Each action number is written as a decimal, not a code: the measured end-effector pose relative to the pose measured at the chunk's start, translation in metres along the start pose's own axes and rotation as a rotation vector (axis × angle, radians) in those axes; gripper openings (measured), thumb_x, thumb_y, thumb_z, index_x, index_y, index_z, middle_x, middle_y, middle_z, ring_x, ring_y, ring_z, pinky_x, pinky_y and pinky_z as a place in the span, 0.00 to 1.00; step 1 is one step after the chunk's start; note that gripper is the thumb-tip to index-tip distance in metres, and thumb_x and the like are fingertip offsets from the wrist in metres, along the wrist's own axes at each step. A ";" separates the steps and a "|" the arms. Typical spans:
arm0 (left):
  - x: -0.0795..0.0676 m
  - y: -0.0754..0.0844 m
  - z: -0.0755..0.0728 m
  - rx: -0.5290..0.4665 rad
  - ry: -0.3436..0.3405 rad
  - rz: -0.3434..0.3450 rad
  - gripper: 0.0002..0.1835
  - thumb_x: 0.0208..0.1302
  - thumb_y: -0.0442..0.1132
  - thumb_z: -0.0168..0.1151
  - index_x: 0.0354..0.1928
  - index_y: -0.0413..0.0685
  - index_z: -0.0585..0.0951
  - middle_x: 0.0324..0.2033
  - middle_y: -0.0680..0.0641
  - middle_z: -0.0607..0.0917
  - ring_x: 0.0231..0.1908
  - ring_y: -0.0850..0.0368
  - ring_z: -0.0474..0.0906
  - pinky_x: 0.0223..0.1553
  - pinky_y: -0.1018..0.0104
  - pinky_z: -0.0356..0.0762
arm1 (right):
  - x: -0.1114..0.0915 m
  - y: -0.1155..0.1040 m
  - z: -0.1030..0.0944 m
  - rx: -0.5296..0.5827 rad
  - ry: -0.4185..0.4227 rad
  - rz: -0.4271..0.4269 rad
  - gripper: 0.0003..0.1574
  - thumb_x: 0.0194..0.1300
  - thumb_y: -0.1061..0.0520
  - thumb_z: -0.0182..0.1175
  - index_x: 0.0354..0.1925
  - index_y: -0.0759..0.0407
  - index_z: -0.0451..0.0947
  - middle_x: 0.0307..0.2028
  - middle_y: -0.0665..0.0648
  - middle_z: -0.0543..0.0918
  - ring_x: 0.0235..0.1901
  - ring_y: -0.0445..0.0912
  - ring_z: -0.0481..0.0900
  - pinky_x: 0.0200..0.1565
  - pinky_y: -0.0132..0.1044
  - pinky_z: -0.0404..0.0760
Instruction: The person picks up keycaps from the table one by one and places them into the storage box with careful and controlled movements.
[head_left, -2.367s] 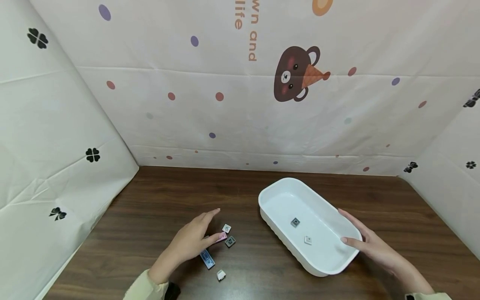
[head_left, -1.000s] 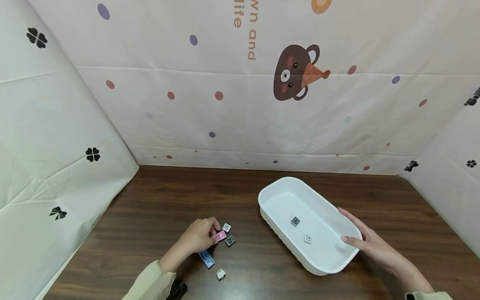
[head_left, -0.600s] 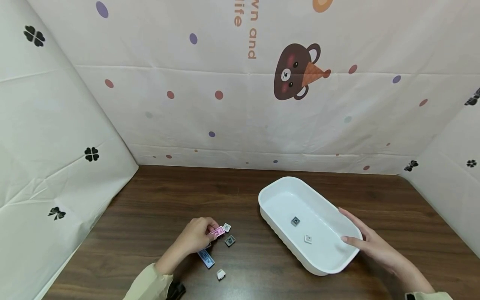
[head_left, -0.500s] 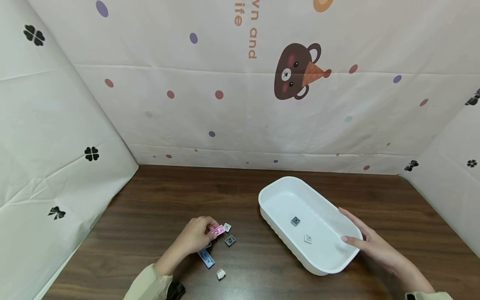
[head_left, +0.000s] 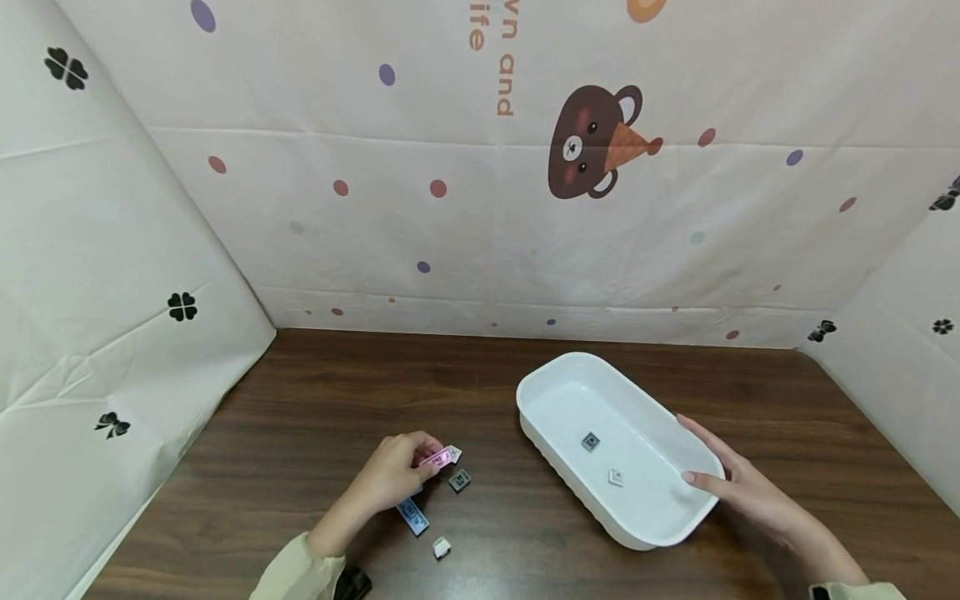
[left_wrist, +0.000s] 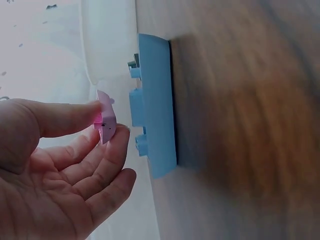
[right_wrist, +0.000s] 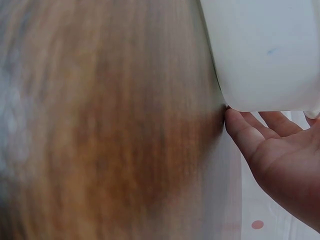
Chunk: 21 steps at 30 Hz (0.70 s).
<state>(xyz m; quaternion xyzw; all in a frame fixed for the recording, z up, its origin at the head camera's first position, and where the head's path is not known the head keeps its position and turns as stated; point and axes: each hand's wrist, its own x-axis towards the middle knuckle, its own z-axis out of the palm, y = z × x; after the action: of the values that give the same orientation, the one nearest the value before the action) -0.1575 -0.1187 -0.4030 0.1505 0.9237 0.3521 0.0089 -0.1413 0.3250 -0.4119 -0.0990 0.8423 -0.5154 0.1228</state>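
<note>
My left hand [head_left: 390,471] pinches a long pink keycap [head_left: 437,459] between thumb and fingers, raised a little off the table. In the left wrist view the pink keycap [left_wrist: 106,117] is edge-on, and beside it a blue keycap [left_wrist: 157,105] shows stems on its underside. A long blue keycap [head_left: 412,517] lies just below this hand, with another blue edge mostly hidden by the fingers. With thumb over the rim and fingers outside, my right hand [head_left: 742,483] holds the right end of a white plastic tub [head_left: 558,475]. Inside it lie a grey keycap [head_left: 591,442] and a white keycap [head_left: 616,477].
A white keycap [head_left: 455,454], partly behind the pink one, and a dark grey keycap [head_left: 460,481] lie right of the left hand. Another white keycap [head_left: 442,547] is nearer the front. Patterned white cloth [head_left: 450,225] stands along the back and sides of the wooden table [head_left: 360,383].
My left hand has closed its fingers on the pink keycap and lifted it, shifting it slightly up over the white keycap. The right hand and tub have stayed in place.
</note>
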 end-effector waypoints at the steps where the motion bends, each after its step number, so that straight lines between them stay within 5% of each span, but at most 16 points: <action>1: 0.000 0.001 0.000 -0.002 0.003 0.002 0.06 0.52 0.31 0.64 0.34 0.44 0.80 0.24 0.53 0.80 0.25 0.64 0.69 0.26 0.73 0.66 | 0.000 0.000 0.000 0.002 -0.001 0.004 0.44 0.64 0.60 0.52 0.70 0.49 0.41 0.54 0.29 0.55 0.48 0.20 0.62 0.42 0.23 0.70; 21: 0.005 0.022 0.007 -0.102 0.046 0.109 0.08 0.55 0.33 0.62 0.39 0.44 0.79 0.30 0.52 0.82 0.31 0.62 0.75 0.34 0.70 0.74 | 0.000 0.001 -0.001 0.006 0.004 0.037 0.43 0.64 0.58 0.52 0.70 0.47 0.42 0.58 0.35 0.53 0.48 0.19 0.61 0.42 0.24 0.71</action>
<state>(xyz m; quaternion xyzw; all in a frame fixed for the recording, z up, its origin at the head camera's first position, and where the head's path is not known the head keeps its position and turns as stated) -0.1556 -0.0970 -0.3928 0.1916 0.8949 0.4023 -0.0239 -0.1415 0.3258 -0.4122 -0.0819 0.8427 -0.5157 0.1309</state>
